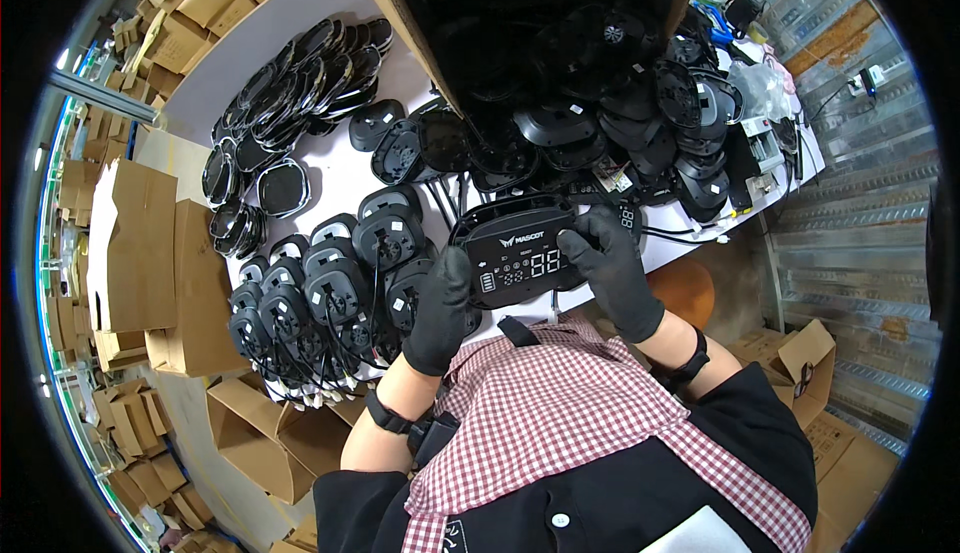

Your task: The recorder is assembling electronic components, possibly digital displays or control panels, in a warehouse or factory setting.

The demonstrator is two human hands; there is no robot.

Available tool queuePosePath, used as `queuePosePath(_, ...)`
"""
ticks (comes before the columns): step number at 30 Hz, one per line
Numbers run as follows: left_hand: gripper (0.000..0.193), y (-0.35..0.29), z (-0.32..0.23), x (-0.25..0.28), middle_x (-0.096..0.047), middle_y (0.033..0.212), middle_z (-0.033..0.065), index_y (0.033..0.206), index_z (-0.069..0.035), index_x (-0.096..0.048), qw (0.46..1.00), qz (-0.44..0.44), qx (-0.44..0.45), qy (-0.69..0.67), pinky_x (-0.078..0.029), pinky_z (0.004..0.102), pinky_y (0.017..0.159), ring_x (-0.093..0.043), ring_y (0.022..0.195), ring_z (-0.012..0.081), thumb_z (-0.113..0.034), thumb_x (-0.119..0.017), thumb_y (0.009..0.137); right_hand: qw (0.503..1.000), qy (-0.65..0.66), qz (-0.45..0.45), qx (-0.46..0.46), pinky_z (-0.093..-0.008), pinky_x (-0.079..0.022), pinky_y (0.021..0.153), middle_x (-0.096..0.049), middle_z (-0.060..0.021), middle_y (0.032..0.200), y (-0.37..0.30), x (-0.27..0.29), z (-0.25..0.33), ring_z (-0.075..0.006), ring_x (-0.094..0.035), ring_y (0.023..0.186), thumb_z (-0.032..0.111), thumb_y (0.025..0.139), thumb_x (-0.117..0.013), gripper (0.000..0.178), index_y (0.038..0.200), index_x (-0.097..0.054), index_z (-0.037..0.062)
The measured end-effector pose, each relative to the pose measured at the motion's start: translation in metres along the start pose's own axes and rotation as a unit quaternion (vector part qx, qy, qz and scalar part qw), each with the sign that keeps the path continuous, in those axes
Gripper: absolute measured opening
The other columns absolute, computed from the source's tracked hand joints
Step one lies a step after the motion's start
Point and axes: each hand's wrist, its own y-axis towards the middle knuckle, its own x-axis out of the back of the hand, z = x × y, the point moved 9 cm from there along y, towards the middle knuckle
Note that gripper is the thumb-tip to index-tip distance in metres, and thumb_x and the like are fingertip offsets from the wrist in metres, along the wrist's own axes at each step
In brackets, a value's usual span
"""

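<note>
Between my gloved hands is a black oval display unit (pixel 520 253), its glossy front facing up with white printed symbols and digits. My left hand (pixel 440 315), in a black glove, closes on its left edge. The gloved right hand (pixel 614 271) grips the right edge, thumb over the front near the digits. Just beyond the unit lie loose black housings (pixel 500 158), partly hidden by it. Another dark panel with digits (pixel 627 216) shows behind my right fingers. Left of my left hand, several black units with cables (pixel 335 278) stand in rows.
A cardboard box (pixel 392 15) holding black parts stands at the far side of the white table (pixel 325 158). Black rimmed covers (pixel 300 88) are heaped at the far left. More housings (pixel 690 138) pile up at the right. Open cartons (pixel 262 428) stand on the floor.
</note>
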Motion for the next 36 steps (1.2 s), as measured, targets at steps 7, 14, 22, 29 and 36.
queuePosePath(7, 0.044, 0.000, -0.013, -0.009, -0.066, 0.107, 0.0119, 0.121, 0.003, -0.056, 0.999, -0.015, -0.023, -0.036, -0.053, 0.0316, 0.085, -0.065, 0.094, 0.0186, -0.009, -0.071, 0.082, 0.982, -0.161, -0.018, 0.092, -0.0309, -0.043, 0.073, -0.049, -0.0080, 0.088, -0.002, 0.001, 0.035, -0.0178, -0.051, 0.081, 0.017, 0.078, -0.075, 0.028, 0.089, -0.057, -0.0010)
queuePosePath(14, 0.042, -0.001, -0.022, -0.006, -0.066, 0.110, 0.0120, 0.120, 0.003, -0.055, 0.999, 0.006, -0.043, 0.017, -0.053, 0.0330, 0.084, -0.065, 0.094, 0.0194, -0.011, -0.070, 0.083, 0.969, 0.187, 0.149, -0.058, -0.0289, -0.045, 0.092, -0.057, -0.0086, 0.119, 0.004, -0.020, 0.008, -0.0136, -0.054, 0.106, 0.023, 0.092, -0.064, 0.049, 0.131, -0.046, -0.0014)
queuePosePath(22, 0.054, 0.007, -0.035, -0.006, -0.064, 0.112, 0.0115, 0.123, 0.003, -0.052, 0.998, 0.029, -0.022, 0.045, -0.051, 0.0328, 0.088, -0.062, 0.099, 0.0176, -0.023, -0.073, 0.082, 0.985, 0.049, 0.164, 0.005, -0.0271, -0.050, 0.079, -0.064, -0.0070, 0.097, 0.015, -0.020, 0.037, -0.0106, -0.059, 0.088, 0.029, 0.094, -0.061, 0.038, 0.114, -0.057, -0.0032)
queuePosePath(29, 0.048, -0.001, -0.022, -0.007, -0.062, 0.120, 0.0098, 0.134, -0.001, -0.047, 0.968, 0.047, 0.056, -0.242, -0.051, 0.0355, 0.095, -0.061, 0.109, 0.0214, -0.023, -0.062, 0.093, 0.821, -0.225, 0.108, 0.514, -0.0379, -0.046, 0.098, -0.042, -0.0170, 0.143, -0.003, -0.036, 0.066, -0.0253, -0.050, 0.123, 0.015, 0.091, -0.063, 0.056, 0.141, -0.039, 0.0037)
queuePosePath(36, 0.046, -0.002, -0.024, 0.034, -0.060, 0.123, 0.0122, 0.134, 0.003, -0.044, 0.963, 0.010, -0.048, -0.266, -0.050, 0.0353, 0.097, -0.059, 0.112, 0.0195, -0.012, -0.061, 0.094, 0.959, 0.116, 0.256, 0.041, -0.0309, -0.048, 0.091, -0.064, -0.0088, 0.112, 0.018, -0.088, 0.013, -0.0151, -0.059, 0.102, 0.011, 0.088, -0.064, 0.037, 0.122, -0.058, -0.0013)
